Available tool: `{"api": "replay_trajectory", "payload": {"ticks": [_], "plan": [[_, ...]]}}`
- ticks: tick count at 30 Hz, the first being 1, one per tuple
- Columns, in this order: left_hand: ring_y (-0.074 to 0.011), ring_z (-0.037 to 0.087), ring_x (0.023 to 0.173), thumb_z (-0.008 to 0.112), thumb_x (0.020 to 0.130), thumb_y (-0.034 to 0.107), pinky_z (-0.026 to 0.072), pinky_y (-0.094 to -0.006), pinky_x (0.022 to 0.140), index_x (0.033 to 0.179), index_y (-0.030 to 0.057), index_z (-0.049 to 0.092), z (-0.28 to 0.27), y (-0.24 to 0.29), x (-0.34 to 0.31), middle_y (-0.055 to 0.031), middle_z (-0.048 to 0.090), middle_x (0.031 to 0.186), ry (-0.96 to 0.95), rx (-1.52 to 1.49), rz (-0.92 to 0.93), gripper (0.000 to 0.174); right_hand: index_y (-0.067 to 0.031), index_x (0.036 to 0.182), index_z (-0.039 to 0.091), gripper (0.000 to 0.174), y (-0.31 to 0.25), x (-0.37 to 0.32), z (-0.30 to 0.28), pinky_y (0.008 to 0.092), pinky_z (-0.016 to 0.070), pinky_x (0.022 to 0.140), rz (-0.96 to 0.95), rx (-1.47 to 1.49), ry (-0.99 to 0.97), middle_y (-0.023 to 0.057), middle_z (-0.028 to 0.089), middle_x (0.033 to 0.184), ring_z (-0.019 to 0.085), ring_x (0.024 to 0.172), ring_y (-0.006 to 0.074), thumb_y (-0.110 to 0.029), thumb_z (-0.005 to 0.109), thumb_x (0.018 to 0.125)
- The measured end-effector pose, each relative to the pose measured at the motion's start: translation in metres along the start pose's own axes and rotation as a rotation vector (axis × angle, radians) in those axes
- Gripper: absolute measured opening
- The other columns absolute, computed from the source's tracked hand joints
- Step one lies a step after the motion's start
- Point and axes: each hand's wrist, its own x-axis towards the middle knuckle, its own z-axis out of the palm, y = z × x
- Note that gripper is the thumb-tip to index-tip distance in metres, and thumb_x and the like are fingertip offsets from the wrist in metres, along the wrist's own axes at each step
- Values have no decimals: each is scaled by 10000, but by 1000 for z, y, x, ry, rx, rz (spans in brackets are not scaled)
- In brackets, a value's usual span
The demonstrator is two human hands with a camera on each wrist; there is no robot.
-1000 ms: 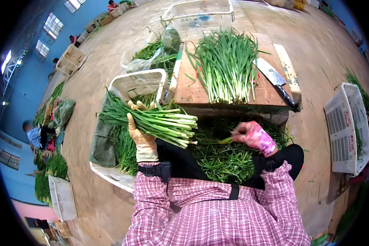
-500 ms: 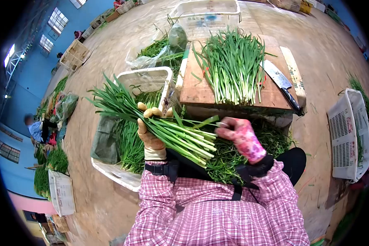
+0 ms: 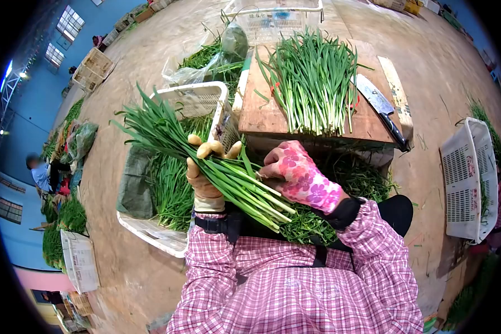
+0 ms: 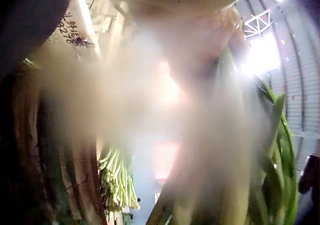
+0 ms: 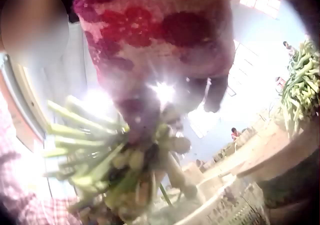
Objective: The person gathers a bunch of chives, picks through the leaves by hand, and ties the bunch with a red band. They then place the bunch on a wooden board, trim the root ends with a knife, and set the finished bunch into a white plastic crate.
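My left hand (image 3: 209, 172), in a pale yellow glove, grips a bunch of garlic chives (image 3: 239, 186). The leaves fan out to the upper left and the pale stem ends point to the lower right. My right hand (image 3: 303, 175) wears a pink flowered glove. Its curled fingertips pinch at stalks along the bunch's right side. In the right wrist view, those fingers reach down into the chives (image 5: 100, 160); glare blurs the contact. The left wrist view is mostly blurred. Loose green trimmings (image 3: 312, 225) lie below the right hand.
Ahead, a wooden board (image 3: 253, 114) carries a pile of chives (image 3: 314, 89) and a knife (image 3: 381, 108). A white crate (image 3: 150, 236) with chives and a dark cloth (image 3: 134, 181) stands at left. Another white crate (image 3: 467, 183) stands at far right.
My right hand has moved left and up from over the trimmings to the bunch. The bunch in my left hand has shifted right, its stem ends now pointing further down.
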Motion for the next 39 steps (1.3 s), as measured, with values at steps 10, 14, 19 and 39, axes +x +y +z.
{"api": "replay_trajectory", "payload": {"ticks": [10,14,19,39], "plan": [[-274,560,1194,621,992,266,244,-602,1217,1363,199,528,-8,3,-7,62,583,1112,17,-52,-27,389,-43,953,681,96,5,-18,-40,325,557,794,272,369,165,88,668,954,674,892,206,-67,720,868],[-191,529,1179,650,972,273,210,-637,1209,1380,170,529,-9,-10,0,24,617,1040,5,-61,-17,438,-97,951,701,185,-6,14,-11,407,488,917,-50,-200,-126,95,649,952,614,983,288,-129,728,770],[-224,576,1173,640,981,260,229,-606,1213,1355,149,535,-9,4,-1,13,606,1032,27,-108,17,405,-130,865,649,161,9,-17,-14,463,462,913,-170,-377,-189,93,585,926,581,941,295,-174,683,714],[-252,570,1227,590,1006,285,299,-609,1175,1423,168,486,-17,12,4,-32,634,1178,28,138,52,446,-32,1105,694,291,-20,-14,-1,374,532,783,586,411,-10,185,713,940,711,884,282,-219,706,882]]}}
